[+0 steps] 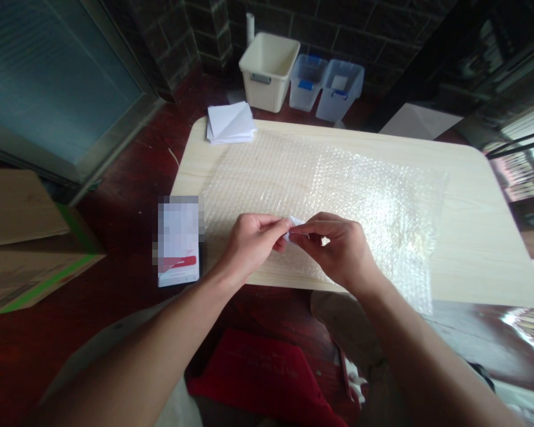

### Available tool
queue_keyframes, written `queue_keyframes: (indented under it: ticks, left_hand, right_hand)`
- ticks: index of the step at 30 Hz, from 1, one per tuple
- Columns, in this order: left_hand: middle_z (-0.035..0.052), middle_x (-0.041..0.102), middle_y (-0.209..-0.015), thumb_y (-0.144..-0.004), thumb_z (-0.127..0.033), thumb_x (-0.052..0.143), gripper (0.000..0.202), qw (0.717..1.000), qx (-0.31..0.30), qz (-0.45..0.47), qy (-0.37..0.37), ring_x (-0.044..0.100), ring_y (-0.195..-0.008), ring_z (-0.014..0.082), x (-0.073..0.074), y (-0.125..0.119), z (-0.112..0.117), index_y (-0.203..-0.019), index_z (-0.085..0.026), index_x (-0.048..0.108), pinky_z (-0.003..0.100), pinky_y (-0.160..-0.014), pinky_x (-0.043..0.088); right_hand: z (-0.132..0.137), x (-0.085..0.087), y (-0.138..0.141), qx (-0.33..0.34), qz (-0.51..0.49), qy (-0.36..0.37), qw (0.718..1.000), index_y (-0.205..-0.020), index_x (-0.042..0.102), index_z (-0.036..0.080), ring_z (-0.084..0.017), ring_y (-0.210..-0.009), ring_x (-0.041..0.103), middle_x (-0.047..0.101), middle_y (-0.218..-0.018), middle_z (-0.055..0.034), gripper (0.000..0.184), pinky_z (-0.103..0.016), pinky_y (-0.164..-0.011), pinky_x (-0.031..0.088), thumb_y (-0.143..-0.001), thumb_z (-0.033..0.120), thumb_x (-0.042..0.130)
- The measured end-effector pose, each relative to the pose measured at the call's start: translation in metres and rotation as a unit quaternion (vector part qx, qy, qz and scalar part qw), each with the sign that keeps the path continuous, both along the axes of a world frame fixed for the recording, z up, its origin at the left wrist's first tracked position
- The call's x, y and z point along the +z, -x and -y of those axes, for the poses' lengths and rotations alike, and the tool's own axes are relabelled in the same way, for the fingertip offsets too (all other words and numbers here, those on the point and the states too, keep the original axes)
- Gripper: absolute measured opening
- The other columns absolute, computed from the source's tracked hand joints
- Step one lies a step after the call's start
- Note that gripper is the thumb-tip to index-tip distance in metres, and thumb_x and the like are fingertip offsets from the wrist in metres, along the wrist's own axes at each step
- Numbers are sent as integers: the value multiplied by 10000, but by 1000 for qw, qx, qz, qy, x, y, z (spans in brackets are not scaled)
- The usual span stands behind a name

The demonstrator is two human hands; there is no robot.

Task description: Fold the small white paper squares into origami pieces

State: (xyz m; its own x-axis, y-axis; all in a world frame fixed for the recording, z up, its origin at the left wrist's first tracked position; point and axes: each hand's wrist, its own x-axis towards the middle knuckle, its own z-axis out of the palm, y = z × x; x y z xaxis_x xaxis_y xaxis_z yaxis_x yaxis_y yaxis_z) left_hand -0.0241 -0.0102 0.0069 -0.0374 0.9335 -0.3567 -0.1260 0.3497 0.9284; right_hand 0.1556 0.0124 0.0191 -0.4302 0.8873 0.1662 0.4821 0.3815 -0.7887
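Between my two hands is a small piece of folded white paper point(296, 221), mostly covered by the fingers. My left hand point(258, 236) pinches its left side between thumb and forefinger. On the other side, the fingertips of my right hand point(336, 240) are closed on the paper's right part. Both hands are just above a sheet of bubble wrap point(271, 172) spread over the pale wooden table point(476, 237). At the table's far left corner lies a stack of white paper sheets point(231, 121), the top one creased.
A phone or tablet point(178, 243) with a partly blurred screen is at the table's left edge. Behind the table stand a cream bin point(269, 89) and two clear plastic boxes point(307, 98). Cardboard point(22, 237) leans at left; a red object point(267, 379) is below the near edge.
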Motion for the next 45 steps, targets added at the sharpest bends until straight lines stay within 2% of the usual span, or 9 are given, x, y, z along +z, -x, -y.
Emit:
queue_keyframes:
  ticks: [4,8,13,18,24,29,36,41,45]
  left_hand:
    - [25,676,-606,-812,-285,743,169,999,34,-13,21,603,-555,119,-1,0,-1,-749,-132,779,232,-537,512]
    - [14,665,-586,-795,-288,739,174,998,55,-43,-1,596,-533,110,0,0,0,-725,-130,750,217,-520,493]
    - [10,658,-570,-787,-274,727,153,997,50,-60,-4,594,-508,108,3,0,2,-744,-128,729,212,-504,467]
    - [0,689,-643,-764,-232,727,197,998,12,-41,-42,595,-521,109,1,-1,3,-932,-134,757,220,-509,476]
    - [3,646,-600,-834,-268,668,155,995,-44,-53,-77,613,-546,125,-1,-2,2,-768,-144,733,247,-558,483]
    - [16,682,-643,-849,-268,703,144,989,-61,-53,-126,634,-601,137,1,-3,4,-785,-149,753,256,-595,485]
    - [22,698,-653,-882,-278,707,181,989,-40,-63,-124,647,-612,139,-3,-1,3,-759,-154,755,255,-611,498]
    - [26,699,-657,-867,-295,741,171,995,-21,-8,-97,643,-611,130,-1,0,0,-810,-136,770,250,-625,524]
    - [43,721,-721,-819,-306,769,182,995,12,81,-56,650,-636,137,2,-1,-1,-839,-125,766,261,-620,542]
  right_hand:
    - [-1,-1,0,-21,-47,95,994,-1068,826,206,-183,-684,707,802,-828,-48,202,-335,-649,550,-896,308,800]
    - [-4,-2,-1,-62,-119,164,977,-942,798,165,-220,-736,776,824,-856,-86,188,-332,-662,597,-846,326,811]
    - [-2,1,0,-108,-64,124,984,-873,816,176,-204,-645,762,813,-760,-57,130,-300,-586,564,-827,293,782]
    - [2,6,4,-114,-11,75,991,-830,795,187,-184,-628,753,800,-728,-35,118,-273,-565,542,-856,296,759]
    - [2,3,4,-113,33,-32,993,-845,765,195,-166,-635,721,787,-750,-18,51,-287,-626,540,-873,216,729]
    - [3,2,5,-129,43,-81,987,-835,757,199,-155,-627,685,765,-739,-8,48,-286,-623,520,-877,193,735]
    - [3,8,4,-72,17,-51,996,-932,812,220,-178,-725,692,809,-879,-25,158,-321,-700,551,-893,162,670]
    - [2,11,3,-54,-4,-24,998,-992,837,243,-214,-871,730,820,-972,-33,185,-360,-804,566,-883,165,710]
    - [1,9,2,-72,-24,2,997,-996,849,245,-223,-888,748,836,-963,-31,161,-377,-839,570,-878,198,750]
